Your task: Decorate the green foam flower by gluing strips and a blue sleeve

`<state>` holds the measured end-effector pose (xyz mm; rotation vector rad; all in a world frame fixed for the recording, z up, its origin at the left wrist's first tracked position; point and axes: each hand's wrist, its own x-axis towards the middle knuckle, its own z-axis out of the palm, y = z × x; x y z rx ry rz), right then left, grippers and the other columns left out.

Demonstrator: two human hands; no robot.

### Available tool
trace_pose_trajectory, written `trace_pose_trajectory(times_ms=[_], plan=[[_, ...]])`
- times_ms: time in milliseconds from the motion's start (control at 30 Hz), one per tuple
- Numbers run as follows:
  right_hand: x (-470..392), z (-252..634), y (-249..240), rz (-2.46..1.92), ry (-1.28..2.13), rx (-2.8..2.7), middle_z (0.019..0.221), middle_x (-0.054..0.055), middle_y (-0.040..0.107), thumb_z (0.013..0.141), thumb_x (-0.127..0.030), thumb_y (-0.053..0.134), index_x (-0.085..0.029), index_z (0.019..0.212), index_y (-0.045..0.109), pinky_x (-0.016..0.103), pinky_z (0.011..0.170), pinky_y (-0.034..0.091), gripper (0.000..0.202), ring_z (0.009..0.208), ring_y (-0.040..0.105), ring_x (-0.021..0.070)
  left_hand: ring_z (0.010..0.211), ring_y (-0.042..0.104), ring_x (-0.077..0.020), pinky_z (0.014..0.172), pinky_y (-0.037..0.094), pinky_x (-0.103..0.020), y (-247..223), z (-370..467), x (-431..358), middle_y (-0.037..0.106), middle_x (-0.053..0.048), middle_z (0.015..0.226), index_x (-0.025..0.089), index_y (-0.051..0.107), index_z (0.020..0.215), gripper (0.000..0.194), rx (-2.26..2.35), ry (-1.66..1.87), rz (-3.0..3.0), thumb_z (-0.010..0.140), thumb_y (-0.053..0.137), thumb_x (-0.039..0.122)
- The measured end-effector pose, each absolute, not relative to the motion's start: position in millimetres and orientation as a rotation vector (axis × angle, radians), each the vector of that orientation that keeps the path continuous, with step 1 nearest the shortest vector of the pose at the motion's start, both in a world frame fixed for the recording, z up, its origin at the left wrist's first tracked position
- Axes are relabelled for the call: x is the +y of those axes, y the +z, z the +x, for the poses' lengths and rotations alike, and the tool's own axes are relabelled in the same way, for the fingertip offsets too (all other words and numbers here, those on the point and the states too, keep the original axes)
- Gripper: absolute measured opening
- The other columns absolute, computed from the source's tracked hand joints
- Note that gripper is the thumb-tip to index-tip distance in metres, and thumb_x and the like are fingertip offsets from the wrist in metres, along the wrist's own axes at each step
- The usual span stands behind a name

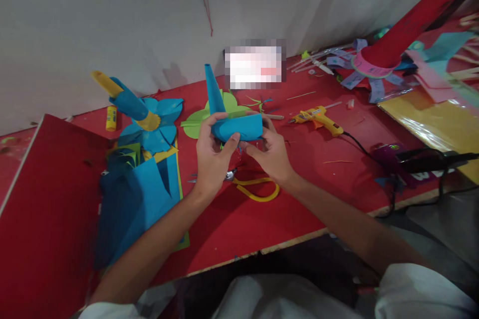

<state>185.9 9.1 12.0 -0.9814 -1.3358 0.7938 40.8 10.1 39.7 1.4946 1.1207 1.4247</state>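
Observation:
A blue paper tube (239, 127) lies sideways between my two hands, above the red table. My left hand (215, 147) curls around its left end, thumb pressed on the front. On the tube's right end, my right hand (270, 152) has its fingers closed, with the thumb underneath. Just behind stands a tall blue paper cone (214, 88), rising from a green paper flower shape (192, 122); how they join is hidden by the tube and my left hand. Below my hands lie pliers with yellow handles (264, 195), their middle partly covered by my left hand.
A blue paper flower (168, 109) and a glue stick (111, 118) stand at left, near blue paper sheets (138, 204) and a red panel (52, 209). To the right are a corded yellow glue gun (318, 118), a red post (415, 20) and paper pieces.

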Motion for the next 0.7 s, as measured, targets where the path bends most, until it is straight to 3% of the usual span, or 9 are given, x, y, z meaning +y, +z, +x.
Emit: trace_pose_trajectory(times_ms=[700], plan=[[10.3,187.4,9.8,-1.001,0.826,-1.329,0.13,0.007,0.065,0.081,-0.046,0.082,-0.026,0.095,0.077,0.045,0.106,0.055,0.025,0.125,0.062,0.027,0.099,0.063,-0.018,0.078,0.055,-0.028,38.1,39.4,10.7,0.062,-0.007,0.125,0.028,0.061,0.125,0.045,1.141,1.436,1.518,0.088,0.078,0.045]])
